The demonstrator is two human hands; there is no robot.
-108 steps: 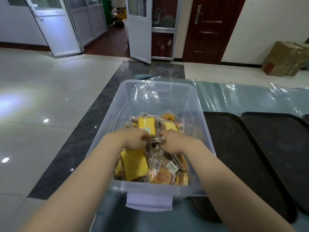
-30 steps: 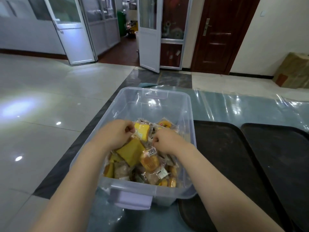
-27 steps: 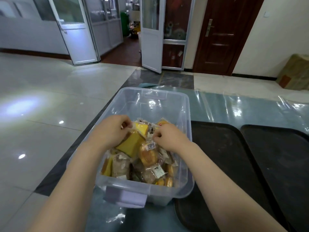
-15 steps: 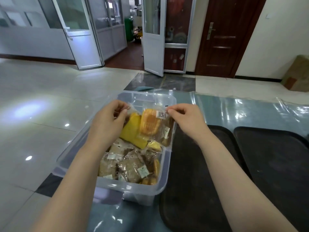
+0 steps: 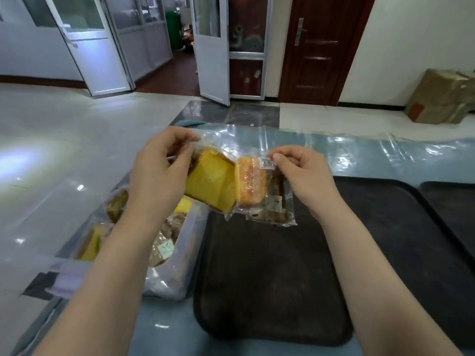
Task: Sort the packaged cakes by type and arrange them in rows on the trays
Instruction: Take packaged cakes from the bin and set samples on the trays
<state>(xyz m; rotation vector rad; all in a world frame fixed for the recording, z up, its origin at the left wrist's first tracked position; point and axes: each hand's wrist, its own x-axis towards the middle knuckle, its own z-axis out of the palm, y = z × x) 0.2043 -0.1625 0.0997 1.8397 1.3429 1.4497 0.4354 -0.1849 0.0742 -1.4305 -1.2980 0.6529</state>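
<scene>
My left hand (image 5: 160,176) pinches the top of a clear pack with a yellow sponge cake slice (image 5: 210,186). My right hand (image 5: 305,176) pinches the top edge of packs with an orange-brown cake (image 5: 250,185) in front and a darker one behind. Both bundles hang side by side in the air, over the left edge of a black tray (image 5: 270,278). The clear plastic bin (image 5: 177,273) with several more packaged cakes sits below my left forearm.
A second black tray (image 5: 452,214) lies to the right. Both trays and the bin rest on a blue surface under clear plastic sheeting (image 5: 359,155). Beyond it are glossy floor tiles, open doors and a wrapped box (image 5: 442,98) at the far right.
Both hands lifted the cake packs out of the bin and carried them up and to the right, over the first tray's edge. The view has shifted right with them.
</scene>
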